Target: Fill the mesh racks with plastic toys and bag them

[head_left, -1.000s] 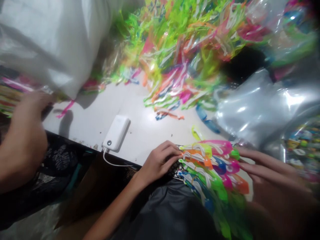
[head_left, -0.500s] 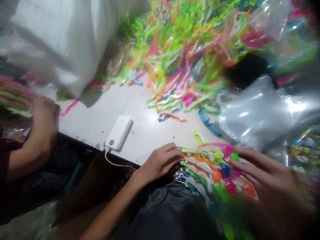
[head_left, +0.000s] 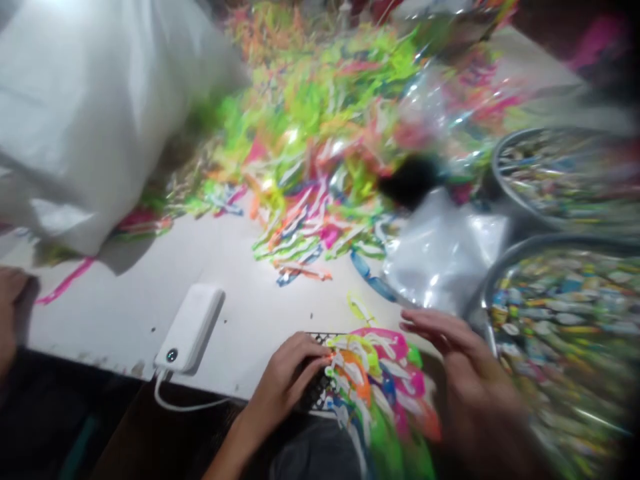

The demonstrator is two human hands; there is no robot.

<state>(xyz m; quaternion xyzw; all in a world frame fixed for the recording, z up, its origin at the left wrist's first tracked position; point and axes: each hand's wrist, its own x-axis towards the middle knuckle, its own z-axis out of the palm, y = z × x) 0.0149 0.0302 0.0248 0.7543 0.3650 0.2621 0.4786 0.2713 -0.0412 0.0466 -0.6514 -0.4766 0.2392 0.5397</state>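
Observation:
My left hand [head_left: 295, 367] is at the table's front edge, its thumb and fingers pinched on the left end of a bundle of colourful plastic strips [head_left: 370, 373]. The strips are pink, orange, green, blue and yellow with white cords, and they hang over a dark patterned piece [head_left: 316, 388]. Just right of the bundle, my right hand [head_left: 465, 367] is raised with its fingers stretched out and apart; it is blurred and holds nothing visible. A loose yellow strip [head_left: 359, 308] lies behind the bundle.
A large heap of bright strips [head_left: 310, 120] covers the back of the white table [head_left: 240, 347]. A white power bank [head_left: 190, 327] with a cable, a white sack [head_left: 90, 120], a clear bag [head_left: 430, 253] and two round containers [head_left: 493, 287] surround it. Another person's hand [head_left: 10, 293] shows at far left.
The view has swung right and up, showing more of both round containers. My right hand has come off the strips and opened beside them. My left hand stays at the bundle's left end.

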